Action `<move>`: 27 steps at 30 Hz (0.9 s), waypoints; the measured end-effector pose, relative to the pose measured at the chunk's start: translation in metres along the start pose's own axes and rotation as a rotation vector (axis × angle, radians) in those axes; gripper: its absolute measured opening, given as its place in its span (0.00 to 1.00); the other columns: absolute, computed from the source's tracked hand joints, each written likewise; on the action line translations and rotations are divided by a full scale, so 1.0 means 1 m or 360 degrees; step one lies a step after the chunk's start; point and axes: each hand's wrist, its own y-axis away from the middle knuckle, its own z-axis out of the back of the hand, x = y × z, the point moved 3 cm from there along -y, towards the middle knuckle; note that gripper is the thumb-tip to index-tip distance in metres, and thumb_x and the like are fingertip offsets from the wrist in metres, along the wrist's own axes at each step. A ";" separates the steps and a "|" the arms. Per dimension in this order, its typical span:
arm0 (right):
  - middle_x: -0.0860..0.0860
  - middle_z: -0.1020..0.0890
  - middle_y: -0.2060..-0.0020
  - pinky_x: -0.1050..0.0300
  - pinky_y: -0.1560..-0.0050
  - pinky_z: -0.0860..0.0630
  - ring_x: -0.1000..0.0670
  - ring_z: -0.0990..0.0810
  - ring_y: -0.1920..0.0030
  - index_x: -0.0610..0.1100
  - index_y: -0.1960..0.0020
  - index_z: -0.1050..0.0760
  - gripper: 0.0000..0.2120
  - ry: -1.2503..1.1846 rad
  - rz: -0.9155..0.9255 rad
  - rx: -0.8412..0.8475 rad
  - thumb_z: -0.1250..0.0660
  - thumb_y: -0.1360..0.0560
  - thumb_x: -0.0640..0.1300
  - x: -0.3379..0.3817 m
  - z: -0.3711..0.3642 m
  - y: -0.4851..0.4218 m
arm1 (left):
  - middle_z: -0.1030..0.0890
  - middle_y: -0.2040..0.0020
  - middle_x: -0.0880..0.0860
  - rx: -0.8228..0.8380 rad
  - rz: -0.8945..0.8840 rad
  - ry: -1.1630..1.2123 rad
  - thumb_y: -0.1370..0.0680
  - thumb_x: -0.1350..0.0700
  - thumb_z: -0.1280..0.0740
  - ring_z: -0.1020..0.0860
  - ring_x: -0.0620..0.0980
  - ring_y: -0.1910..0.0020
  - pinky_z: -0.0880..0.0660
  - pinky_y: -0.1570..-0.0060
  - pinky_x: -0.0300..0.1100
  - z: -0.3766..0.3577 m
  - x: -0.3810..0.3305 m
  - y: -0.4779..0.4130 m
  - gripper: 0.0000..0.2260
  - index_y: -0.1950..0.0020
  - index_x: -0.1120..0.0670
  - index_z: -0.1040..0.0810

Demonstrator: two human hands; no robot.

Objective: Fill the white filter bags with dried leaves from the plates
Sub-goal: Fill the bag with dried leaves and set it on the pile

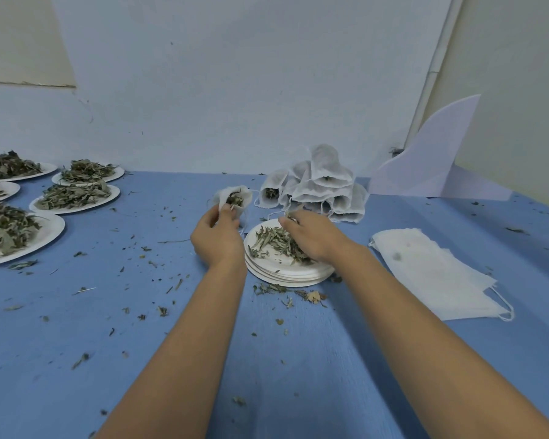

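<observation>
Bagging work is well under way at a blue-painted table (171,343). The left hand (217,239) grips a small white mesh filter bag (232,198) by its rim, mouth open and partly filled, raised just left of a stack of white paper plates (286,277). The right hand (311,236) reaches over the top plate, its fingers curled into the thin scatter of dried grey-green leaves (267,242) there, apparently pinching up a bunch at the far rim.

Behind the stack, against the wall, stands a heap of filled white bags (324,185), evidence of a good deal done. Much seems left: a flat pile of empty white filter bags (435,274) lies to the right, and several heaped white plates of leaves (76,198) wait at the far left.

The near table is open but strewn with leaf crumbs (286,293). A white foam board offcut (431,163) leans at the far right. The filled heap sits close behind the right hand's fingertips, so a careless reach could topple it; the left side offers freer room towards the full plates.
</observation>
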 end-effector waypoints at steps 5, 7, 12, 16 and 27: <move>0.47 0.23 0.63 0.51 0.56 0.32 0.46 0.25 0.58 0.41 0.59 0.27 0.20 -0.0002 0.0139 -0.0035 0.48 0.17 0.51 -0.002 -0.007 0.014 | 0.18 0.52 0.56 0.0025 0.0143 0.0108 0.21 0.60 0.35 0.19 0.46 0.54 0.25 0.60 0.31 -0.003 0.006 0.007 0.07 0.45 0.58 0.20; 0.50 0.30 0.72 0.52 0.63 0.37 0.51 0.31 0.68 0.44 0.68 0.37 0.22 -0.0037 0.0158 -0.0206 0.48 0.17 0.50 -0.004 -0.004 0.017 | 0.18 0.53 0.55 0.0038 0.0163 0.0134 0.21 0.61 0.35 0.19 0.46 0.53 0.24 0.58 0.33 -0.003 0.006 0.009 0.05 0.47 0.57 0.21; 0.50 0.25 0.35 0.51 0.38 0.33 0.48 0.31 0.34 0.47 0.34 0.27 0.18 -0.0046 0.0142 -0.0382 0.45 0.19 0.51 -0.007 0.001 0.006 | 0.19 0.58 0.51 0.0081 0.0164 0.0189 0.21 0.61 0.36 0.19 0.43 0.55 0.24 0.55 0.34 -0.006 0.004 0.012 0.03 0.52 0.54 0.24; 0.49 0.33 0.29 0.50 0.33 0.38 0.47 0.36 0.29 0.46 0.29 0.34 0.24 -0.0173 0.0080 0.0043 0.46 0.20 0.58 0.001 -0.015 -0.002 | 0.19 0.57 0.50 0.0121 0.0139 0.0144 0.19 0.60 0.39 0.19 0.44 0.54 0.24 0.49 0.37 -0.011 0.006 0.012 0.03 0.48 0.56 0.26; 0.50 0.41 0.24 0.47 0.27 0.43 0.50 0.44 0.24 0.52 0.24 0.41 0.30 -0.0158 0.0253 0.0247 0.38 0.24 0.53 0.010 -0.022 0.005 | 0.22 0.55 0.48 0.0249 0.0298 0.0252 0.17 0.61 0.44 0.19 0.48 0.50 0.26 0.48 0.41 -0.018 0.010 0.015 0.05 0.46 0.56 0.30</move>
